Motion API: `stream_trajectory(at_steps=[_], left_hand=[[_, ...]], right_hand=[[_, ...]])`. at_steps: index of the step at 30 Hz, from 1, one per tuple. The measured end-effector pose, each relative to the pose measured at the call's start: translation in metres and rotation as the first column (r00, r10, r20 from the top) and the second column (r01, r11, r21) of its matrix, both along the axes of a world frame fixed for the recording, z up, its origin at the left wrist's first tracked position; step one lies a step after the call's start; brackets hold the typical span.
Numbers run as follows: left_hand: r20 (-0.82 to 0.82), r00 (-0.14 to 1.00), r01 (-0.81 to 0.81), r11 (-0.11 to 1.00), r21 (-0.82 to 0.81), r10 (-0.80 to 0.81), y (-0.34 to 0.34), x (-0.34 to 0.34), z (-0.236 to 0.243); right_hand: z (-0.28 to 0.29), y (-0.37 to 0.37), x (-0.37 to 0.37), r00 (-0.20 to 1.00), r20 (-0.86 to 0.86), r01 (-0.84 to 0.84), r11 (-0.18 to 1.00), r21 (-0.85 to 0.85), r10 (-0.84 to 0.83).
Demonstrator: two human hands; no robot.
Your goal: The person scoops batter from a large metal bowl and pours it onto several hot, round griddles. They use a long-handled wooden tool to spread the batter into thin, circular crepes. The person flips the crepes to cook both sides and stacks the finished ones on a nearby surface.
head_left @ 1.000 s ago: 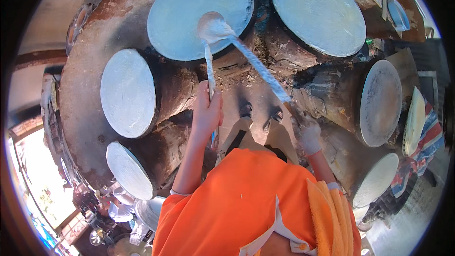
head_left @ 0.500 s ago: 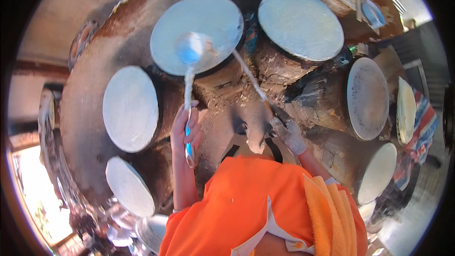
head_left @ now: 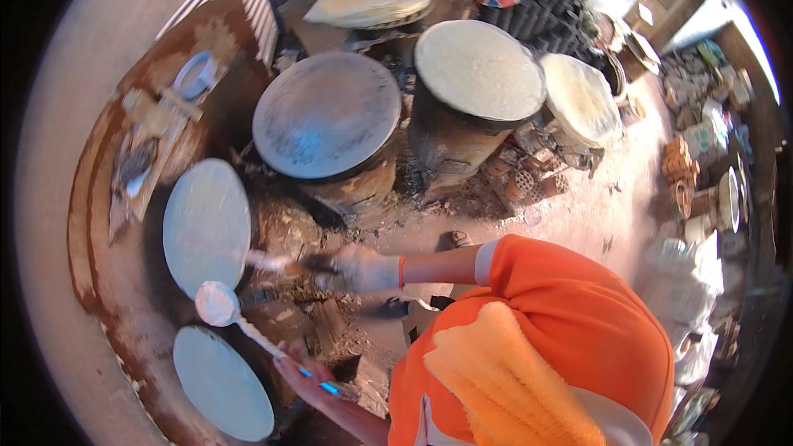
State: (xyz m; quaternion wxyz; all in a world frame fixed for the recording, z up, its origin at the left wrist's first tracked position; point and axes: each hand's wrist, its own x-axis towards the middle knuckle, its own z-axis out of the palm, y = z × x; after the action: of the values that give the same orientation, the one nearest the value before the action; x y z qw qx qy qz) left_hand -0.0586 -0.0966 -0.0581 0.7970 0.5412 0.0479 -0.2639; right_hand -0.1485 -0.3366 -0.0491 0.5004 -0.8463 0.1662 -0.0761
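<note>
Since the earlier frame the view has swung, so the round grey griddles now spread from the upper middle [head_left: 326, 114] to the left [head_left: 206, 227]. The left hand [head_left: 310, 372], low by the lower-left griddle [head_left: 223, 381], has its fingers clenched on a long-handled white ladle [head_left: 216, 304]. The gloved right hand [head_left: 357, 269] grips a thin blurred stick [head_left: 268, 260] over the left griddle.

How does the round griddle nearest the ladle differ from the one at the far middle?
The near griddle looks pale and smooth; the far griddle carries a speckled cream flatbread. The near one sits low beside the ladle; the far one stands on a dark drum. Both are round and flat.
</note>
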Motion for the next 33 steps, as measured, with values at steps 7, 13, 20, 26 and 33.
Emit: stream_trajectory(at_steps=[7, 13, 20, 26, 33], left_hand=[[0.083, 0.959, 0.270, 0.963, 0.014, -0.270, -0.166, -0.074, 0.022], [0.079, 0.900, 0.434, 0.867, -0.243, -0.429, -0.263, -0.102, 0.055], [0.120, 0.796, 0.605, 0.768, -0.211, -0.594, -0.284, -0.105, 0.074], [-0.084, 0.908, 0.385, 0.895, -0.224, -0.411, -0.290, -0.129, 0.065], [-0.159, 0.898, 0.370, 0.899, -0.233, -0.410, -0.244, -0.137, 0.038]], right_hand=[[-0.035, -0.104, -0.123, 0.951, 0.292, 0.021, 0.966, 0.258, -0.098], [-0.104, -0.254, -0.272, 0.548, -0.419, 0.747, 0.649, -0.145, -0.724], [-0.156, -0.277, -0.202, 0.387, -0.537, 0.920, 0.271, 0.284, -0.749], [-0.121, -0.321, -0.091, 0.875, -0.222, 0.483, 0.798, 0.361, -0.430], [-0.046, -0.301, -0.227, 0.950, -0.069, 0.166, 0.683, -0.711, -0.303]])
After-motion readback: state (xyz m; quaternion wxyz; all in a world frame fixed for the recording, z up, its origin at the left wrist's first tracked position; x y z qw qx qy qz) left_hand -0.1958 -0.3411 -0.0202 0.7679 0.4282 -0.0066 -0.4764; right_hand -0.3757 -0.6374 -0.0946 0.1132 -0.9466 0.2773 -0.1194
